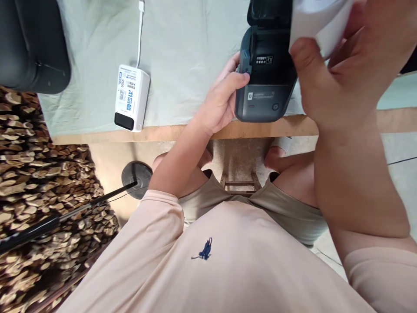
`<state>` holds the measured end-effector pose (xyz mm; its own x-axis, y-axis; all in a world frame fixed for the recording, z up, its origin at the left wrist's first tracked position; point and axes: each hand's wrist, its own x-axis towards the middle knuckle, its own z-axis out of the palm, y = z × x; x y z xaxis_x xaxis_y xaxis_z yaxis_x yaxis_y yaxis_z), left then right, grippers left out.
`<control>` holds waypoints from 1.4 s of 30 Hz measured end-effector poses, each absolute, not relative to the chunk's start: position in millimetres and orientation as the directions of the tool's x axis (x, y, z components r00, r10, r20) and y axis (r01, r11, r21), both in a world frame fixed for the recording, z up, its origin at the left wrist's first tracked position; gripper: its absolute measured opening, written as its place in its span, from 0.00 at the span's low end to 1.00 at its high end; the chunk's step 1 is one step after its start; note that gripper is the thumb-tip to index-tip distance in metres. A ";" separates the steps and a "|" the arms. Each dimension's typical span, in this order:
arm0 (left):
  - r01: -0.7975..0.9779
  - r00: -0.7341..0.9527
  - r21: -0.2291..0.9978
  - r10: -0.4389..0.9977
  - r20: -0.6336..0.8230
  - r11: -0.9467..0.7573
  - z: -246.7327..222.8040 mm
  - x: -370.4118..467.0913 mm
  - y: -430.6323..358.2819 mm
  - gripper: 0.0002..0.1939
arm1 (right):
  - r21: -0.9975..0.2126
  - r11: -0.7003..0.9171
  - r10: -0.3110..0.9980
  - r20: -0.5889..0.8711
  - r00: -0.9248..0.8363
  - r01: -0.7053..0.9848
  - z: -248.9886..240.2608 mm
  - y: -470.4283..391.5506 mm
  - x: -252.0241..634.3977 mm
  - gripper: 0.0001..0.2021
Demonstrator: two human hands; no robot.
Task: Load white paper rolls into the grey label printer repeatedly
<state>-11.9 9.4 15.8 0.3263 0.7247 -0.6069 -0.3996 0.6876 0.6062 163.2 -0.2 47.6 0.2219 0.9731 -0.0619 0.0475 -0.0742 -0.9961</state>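
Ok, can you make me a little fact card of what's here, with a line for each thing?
Left hand: gripping the side of a dark portable printer
Printer lid: open
Right hand: holding curled white paper
On the table, left: white power bank, white cable at its far end
Left of table: split firewood

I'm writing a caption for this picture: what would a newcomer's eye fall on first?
Probably the dark device, its lid open, in the left hand near top centre, and the white paper in the right hand at upper right. Next, perhaps the white block with a cable on the table to the left, then the stacked wood at lower left.
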 end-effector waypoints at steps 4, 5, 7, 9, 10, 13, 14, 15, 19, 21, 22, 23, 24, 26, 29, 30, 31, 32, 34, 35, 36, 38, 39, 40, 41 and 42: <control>-0.371 0.367 0.734 0.815 -0.448 0.570 13.9 -11.3 7.4 0.21 | -0.634 0.284 0.946 0.307 -0.103 0.719 51.4 -5.4 166.5 0.22; -0.384 0.375 0.740 0.825 -0.422 0.553 13.7 -10.8 7.1 0.22 | -0.574 0.275 0.948 0.297 -0.117 0.771 52.2 -5.4 166.0 0.20; -0.408 0.390 0.738 0.834 -0.391 0.537 13.6 -9.9 6.6 0.26 | -0.465 0.232 0.963 0.233 -0.135 0.855 55.0 -4.3 163.6 0.17; -0.416 0.403 0.735 0.833 -0.379 0.535 13.5 -9.3 6.4 0.29 | -0.381 0.176 0.982 0.135 -0.133 0.908 58.6 -2.7 159.8 0.17; -0.417 0.408 0.737 0.834 -0.371 0.532 13.5 -9.1 6.4 0.31 | -0.354 0.150 0.988 0.089 -0.127 0.923 60.0 -1.9 157.9 0.16; -0.396 0.404 0.765 0.845 -0.352 0.508 13.0 -9.0 6.2 0.29 | -0.321 0.090 0.996 0.008 -0.092 0.943 60.4 1.2 154.1 0.17; -0.382 0.399 0.777 0.848 -0.350 0.500 12.8 -9.2 6.0 0.28 | -0.325 0.085 0.996 -0.003 -0.091 0.942 59.2 2.5 153.6 0.18; -0.365 0.393 0.791 0.851 -0.349 0.492 12.7 -9.4 5.7 0.28 | -0.334 0.083 0.996 -0.007 -0.091 0.939 57.7 3.9 153.6 0.18; -0.269 0.364 0.839 0.857 -0.366 0.473 12.8 -10.6 5.2 0.25 | -0.387 0.102 0.994 -0.005 -0.113 0.916 50.1 7.7 155.5 0.14; -0.264 0.371 0.841 0.855 -0.363 0.472 13.3 -10.9 5.7 0.21 | -0.432 0.132 0.991 0.044 -0.125 0.892 45.5 7.4 157.4 0.13; -0.286 0.385 0.834 0.853 -0.351 0.472 13.5 -11.0 6.3 0.19 | -0.456 0.159 0.987 0.086 -0.134 0.876 42.8 6.6 158.5 0.14; -0.320 0.401 0.820 0.852 -0.335 0.474 13.7 -10.9 6.9 0.15 | -0.476 0.188 0.981 0.136 -0.139 0.859 40.0 5.5 159.6 0.16; -0.357 0.414 0.803 0.851 -0.322 0.477 13.8 -10.7 7.6 0.12 | -0.489 0.217 0.973 0.180 -0.146 0.845 36.9 4.2 160.7 0.18; -0.409 0.411 0.771 0.853 -0.322 0.489 13.8 -10.2 8.9 0.09 | -0.506 0.269 0.957 0.239 -0.167 0.819 30.2 1.3 162.8 0.21; -0.413 0.379 0.766 0.858 -0.348 0.493 13.3 -9.5 9.6 0.08 | -0.532 0.381 0.916 0.331 -0.228 0.756 20.2 -2.7 165.7 0.16; -0.400 0.375 0.776 0.860 -0.347 0.487 12.9 -9.5 9.4 0.07 | -0.534 0.417 0.898 0.367 -0.243 0.736 17.4 -3.8 166.5 0.14; -0.391 0.372 0.790 0.866 -0.335 0.473 12.5 -9.7 9.0 0.07 | -0.538 0.451 0.878 0.409 -0.248 0.712 15.1 -4.9 167.2 0.13; -0.384 0.374 0.803 0.872 -0.316 0.456 11.9 -9.9 8.6 0.07 | -0.542 0.483 0.858 0.449 -0.249 0.688 13.7 -5.9 167.8 0.13; -0.380 0.382 0.827 0.885 -0.267 0.414 10.3 -10.5 7.7 0.08 | -0.565 0.518 0.831 0.512 -0.219 0.643 13.4 -7.6 168.5 0.13; -0.381 0.391 0.835 0.888 -0.242 0.396 9.2 -10.7 7.5 0.08 | -0.583 0.521 0.823 0.536 -0.186 0.623 14.3 -8.0 168.7 0.14; -0.377 0.400 0.845 0.889 -0.222 0.380 7.9 -10.8 7.4 0.10 | -0.604 0.509 0.824 0.547 -0.145 0.613 15.4 -7.9 168.7 0.16; -0.340 0.410 0.870 0.889 -0.205 0.358 4.4 -11.0 8.0 0.16 | -0.646 0.448 0.839 0.542 -0.042 0.617 17.0 -5.4 168.8 0.18; -0.319 0.408 0.883 0.891 -0.200 0.344 2.2 -11.1 8.7 0.18 | -0.671 0.416 0.843 0.537 0.016 0.613 16.6 -2.5 169.1 0.18; -0.299 0.408 0.894 0.892 -0.196 0.333 -0.3 -11.3 9.6 0.20 | -0.698 0.391 0.843 0.534 0.072 0.599 15.2 1.5 169.7 0.18; -0.283 0.406 0.903 0.893 -0.191 0.322 -2.9 -11.6 10.7 0.23 | -0.733 0.370 0.844 0.522 0.123 0.570 12.9 6.5 170.6 0.18; -0.273 0.403 0.910 0.896 -0.186 0.312 -5.5 -12.2 11.9 0.26 | -0.774 0.360 0.847 0.505 0.165 0.521 9.8 12.5 171.8 0.18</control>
